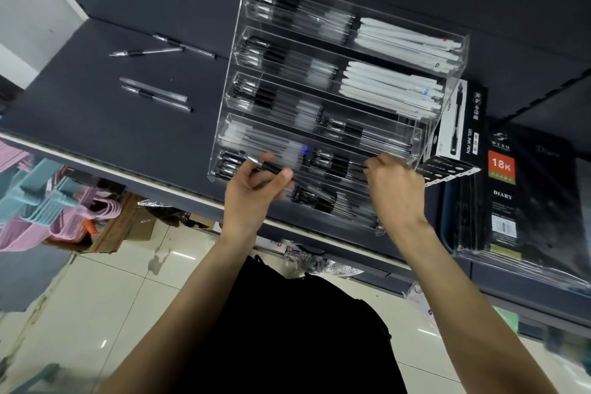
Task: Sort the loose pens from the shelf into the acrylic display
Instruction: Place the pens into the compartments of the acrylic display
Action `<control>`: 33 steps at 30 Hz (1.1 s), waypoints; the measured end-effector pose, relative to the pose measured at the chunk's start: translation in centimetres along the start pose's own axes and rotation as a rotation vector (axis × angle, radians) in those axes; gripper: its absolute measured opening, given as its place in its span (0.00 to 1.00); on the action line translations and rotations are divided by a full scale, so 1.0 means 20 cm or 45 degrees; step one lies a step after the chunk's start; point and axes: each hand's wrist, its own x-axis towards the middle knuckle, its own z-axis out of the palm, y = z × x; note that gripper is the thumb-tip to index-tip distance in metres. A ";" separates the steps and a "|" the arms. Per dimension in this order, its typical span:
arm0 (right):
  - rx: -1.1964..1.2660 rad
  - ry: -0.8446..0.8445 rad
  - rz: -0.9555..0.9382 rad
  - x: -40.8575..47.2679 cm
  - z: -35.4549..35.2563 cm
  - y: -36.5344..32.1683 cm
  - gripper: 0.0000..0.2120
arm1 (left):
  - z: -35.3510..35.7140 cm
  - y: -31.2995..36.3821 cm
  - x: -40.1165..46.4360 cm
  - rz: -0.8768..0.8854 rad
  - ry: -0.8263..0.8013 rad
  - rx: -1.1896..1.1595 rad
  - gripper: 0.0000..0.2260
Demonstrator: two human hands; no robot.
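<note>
1. Nearest the camera, the left hand (256, 189) pinches a black-gripped gel pen (265, 166) between thumb and curled fingers, holding it roughly level over the lower front tiers of the acrylic display (460, 41), probably to line it up with the pens already lying there.
2. The right hand (395, 182) is curled at the display's right end, fingertips closed on what looks like the thin far end of a pen; blur keeps me from telling which pen, though the grip would suit steadying or guiding one into its slot.
3. The display is stepped in rows, so each tier stays reachable from the front: black-gripped clear pens fill the left compartments, white pens (406, 38) the upper right ones.
4. Just right of it stand a gel ink pen box (460, 125) and wrapped diaries (502, 195).
5. Farther left on the dark shelf (96, 125), four loose pens (153, 93) lie in two pairs, well apart from the display, not yet sorted.
</note>
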 end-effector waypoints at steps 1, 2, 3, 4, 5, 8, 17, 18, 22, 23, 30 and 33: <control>0.087 0.037 0.008 -0.01 -0.02 0.01 0.04 | 0.00 0.00 0.00 0.008 0.013 -0.006 0.15; 0.229 0.063 0.016 -0.03 -0.06 0.00 0.01 | 0.01 0.00 0.01 0.017 0.026 -0.007 0.16; 0.392 0.053 0.012 -0.05 -0.11 -0.01 0.04 | 0.01 0.00 0.01 0.022 0.035 0.001 0.16; 0.582 0.022 0.003 -0.07 -0.17 -0.03 0.06 | 0.02 0.00 0.01 0.028 0.036 0.016 0.15; 0.758 -0.026 -0.002 -0.09 -0.21 -0.06 0.08 | 0.04 0.01 0.01 0.034 0.026 0.034 0.15; 0.833 -0.093 -0.043 -0.13 -0.26 -0.13 0.10 | 0.11 0.02 0.01 0.075 -0.026 0.112 0.14; 0.319 0.316 0.008 0.10 -0.29 0.14 0.03 | 0.28 0.09 0.17 0.699 -0.094 0.758 0.17; 0.242 0.310 0.002 0.14 -0.27 0.17 0.03 | 0.27 0.07 0.22 0.867 -0.057 0.984 0.17; -0.090 0.137 -0.094 0.23 -0.19 0.21 0.10 | 0.25 0.01 0.38 1.253 0.028 1.608 0.14; -0.157 0.096 -0.124 0.24 -0.18 0.20 0.12 | 0.25 0.01 0.39 1.296 0.026 1.678 0.14; -0.166 0.067 -0.131 0.26 -0.14 0.15 0.15 | 0.29 -0.01 0.42 1.375 -0.043 1.944 0.16; -0.107 0.066 -0.086 0.25 -0.14 0.13 0.15 | 0.28 0.00 0.43 1.381 -0.064 1.929 0.17</control>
